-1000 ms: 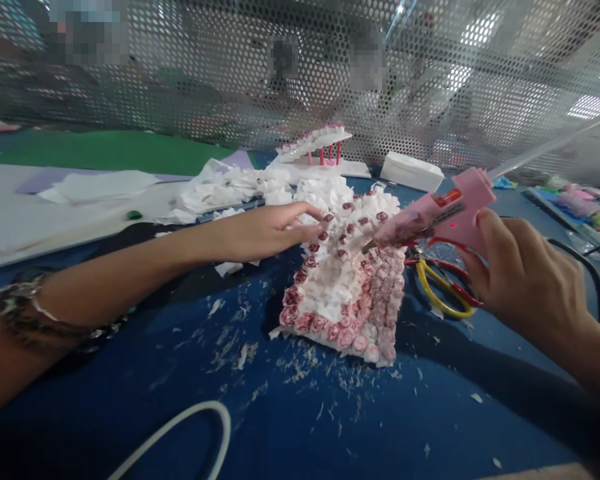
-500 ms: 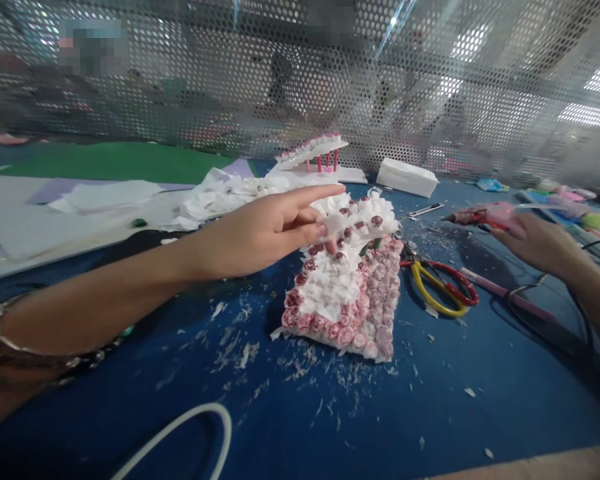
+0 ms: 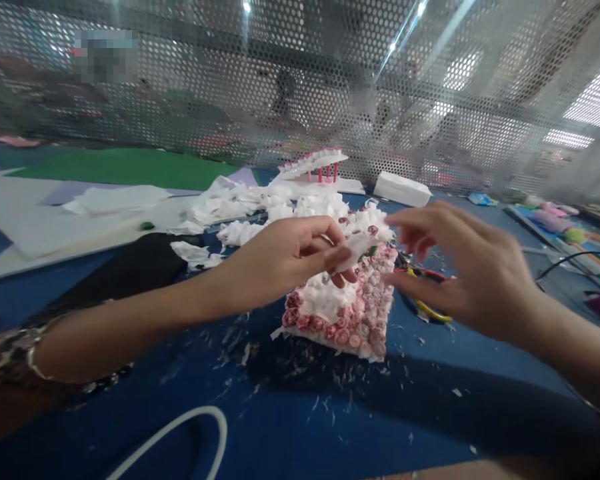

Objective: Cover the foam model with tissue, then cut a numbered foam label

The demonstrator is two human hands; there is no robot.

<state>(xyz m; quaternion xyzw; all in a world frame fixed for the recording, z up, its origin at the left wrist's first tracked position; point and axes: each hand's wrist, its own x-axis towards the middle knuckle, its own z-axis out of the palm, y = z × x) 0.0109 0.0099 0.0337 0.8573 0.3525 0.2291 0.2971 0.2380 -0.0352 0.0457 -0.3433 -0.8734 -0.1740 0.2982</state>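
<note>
My left hand [image 3: 300,257] is closed in a pinch on a small piece of thin white paper [image 3: 356,255]. It hovers over a square panel [image 3: 337,331] covered with rolled pink and dark red paper roses and crumpled white paper. My right hand [image 3: 460,260] is open, its thumb and fingers apart, just right of the white piece and apart from it. Behind my right hand, scissors with yellow and red handles [image 3: 434,314] are partly hidden. More dark red roses and crumpled white paper [image 3: 320,205] lie beyond my left hand.
A small model with red posts [image 3: 325,160] and a white block [image 3: 403,189] stand at the back, before a perforated metal screen [image 3: 205,80]. White and green sheets [image 3: 125,167] lie left, a black cloth-like thing [image 3: 135,267] nearer. A white cord [image 3: 180,420] loops in front.
My right hand has let go of the pink glue gun and swung left toward my left hand. My left hand keeps the white paper and has shifted slightly right and down.
</note>
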